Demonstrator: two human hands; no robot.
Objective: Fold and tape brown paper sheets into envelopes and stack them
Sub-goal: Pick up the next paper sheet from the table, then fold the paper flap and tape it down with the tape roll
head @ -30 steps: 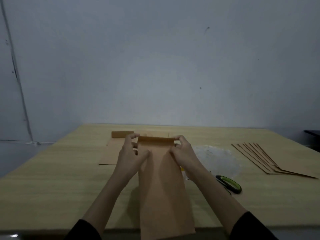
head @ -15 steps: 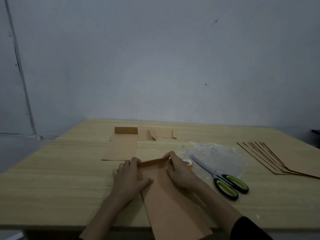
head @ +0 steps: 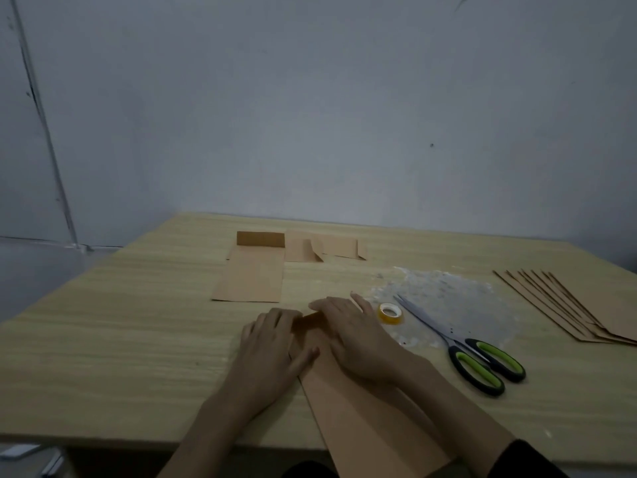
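Observation:
A long folded brown paper strip (head: 358,412) lies on the wooden table (head: 120,357) and hangs over its near edge. My left hand (head: 272,346) lies flat over the strip's far left corner. My right hand (head: 358,336) presses flat on the folded far end, fingers straight. A roll of clear tape (head: 390,312) sits just right of my right hand. Finished brown envelopes (head: 251,270) lie farther back, and smaller folded ones (head: 324,248) behind them. A fanned stack of brown sheets (head: 579,305) lies at the right.
Green-handled scissors (head: 479,353) lie right of the tape, blades pointing to the far left. A crinkled clear plastic sheet (head: 458,298) is spread under them. A grey wall stands behind the table. The table's left half is bare wood.
The strip came down from being held up onto the table. Both hands went from pinching its top edge to pressing the folded end flat. The right hand slid left over the fold.

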